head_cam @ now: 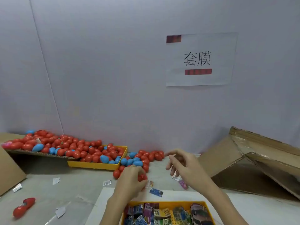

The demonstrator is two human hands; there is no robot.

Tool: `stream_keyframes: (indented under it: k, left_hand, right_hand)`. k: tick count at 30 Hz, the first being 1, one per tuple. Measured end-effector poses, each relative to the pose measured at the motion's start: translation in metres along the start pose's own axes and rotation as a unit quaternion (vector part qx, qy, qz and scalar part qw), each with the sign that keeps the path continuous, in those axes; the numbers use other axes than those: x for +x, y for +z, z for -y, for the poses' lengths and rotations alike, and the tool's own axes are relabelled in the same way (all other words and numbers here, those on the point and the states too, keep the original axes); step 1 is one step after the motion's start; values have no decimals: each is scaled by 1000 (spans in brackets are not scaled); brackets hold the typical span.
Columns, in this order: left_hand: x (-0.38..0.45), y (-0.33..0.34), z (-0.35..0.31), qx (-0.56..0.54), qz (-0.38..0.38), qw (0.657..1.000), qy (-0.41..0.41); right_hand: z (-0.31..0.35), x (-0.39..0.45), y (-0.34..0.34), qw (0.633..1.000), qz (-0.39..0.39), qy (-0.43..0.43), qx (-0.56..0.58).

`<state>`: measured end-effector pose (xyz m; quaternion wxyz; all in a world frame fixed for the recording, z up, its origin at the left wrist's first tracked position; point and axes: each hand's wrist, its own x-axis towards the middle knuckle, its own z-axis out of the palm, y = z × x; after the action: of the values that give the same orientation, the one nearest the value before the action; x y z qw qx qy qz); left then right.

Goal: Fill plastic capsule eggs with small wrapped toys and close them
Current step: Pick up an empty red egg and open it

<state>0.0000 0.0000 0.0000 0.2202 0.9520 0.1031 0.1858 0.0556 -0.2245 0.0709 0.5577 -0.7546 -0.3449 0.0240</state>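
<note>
Gripping a red capsule egg in curled fingers, the left hand hovers over the worktop beside the egg pile. Right hand: fingers loosely spread, holding nothing. Wrapped toys fill the near yellow tray.

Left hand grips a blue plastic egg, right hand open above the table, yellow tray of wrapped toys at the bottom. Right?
Not quite: the head view shows the left hand gripping a red plastic egg, not blue. The right hand is open above the table, and the yellow tray of wrapped toys sits at the bottom.
</note>
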Motion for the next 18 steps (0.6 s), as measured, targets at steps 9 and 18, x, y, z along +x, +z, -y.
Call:
stream_keyframes:
  k: [9,18]
  left_hand:
    - [1,0,11,-35,19,999,8]
    - [-6,-43,-37,-286,-40,948,132]
  right_hand:
    - [-5,2,-2,999,12,10,-33]
    - [5,-2,6,997,18,56,-57]
